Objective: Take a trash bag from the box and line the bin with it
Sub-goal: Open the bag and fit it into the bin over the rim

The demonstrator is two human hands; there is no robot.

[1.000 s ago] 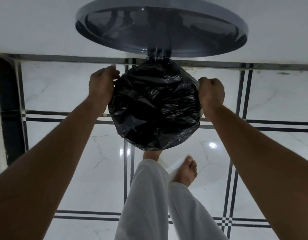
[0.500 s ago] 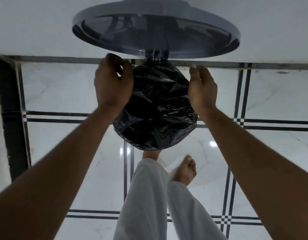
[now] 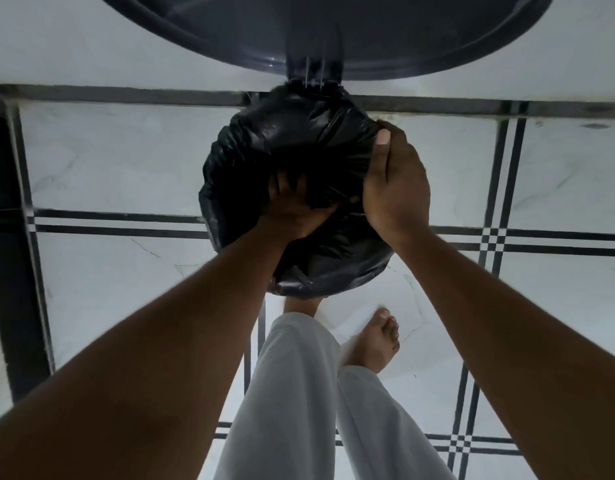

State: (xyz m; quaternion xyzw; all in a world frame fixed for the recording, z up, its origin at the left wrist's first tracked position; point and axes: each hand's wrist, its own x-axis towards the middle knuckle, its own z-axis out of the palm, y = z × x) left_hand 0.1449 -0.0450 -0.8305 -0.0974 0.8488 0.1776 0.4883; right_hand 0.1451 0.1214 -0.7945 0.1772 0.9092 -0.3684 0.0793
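L hand (image 3: 295, 206) inside trash bag (image 3: 299, 140), R hand (image 3: 396, 188) grips rim — lid (image 3: 333, 32) raised behind.

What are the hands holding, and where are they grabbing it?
The right hand grips the black trash bag at its right edge on the bin. The left hand pushes down inside it.

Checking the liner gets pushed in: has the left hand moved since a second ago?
Yes. The left hand went from the bin's left rim inward, into the black trash bag.
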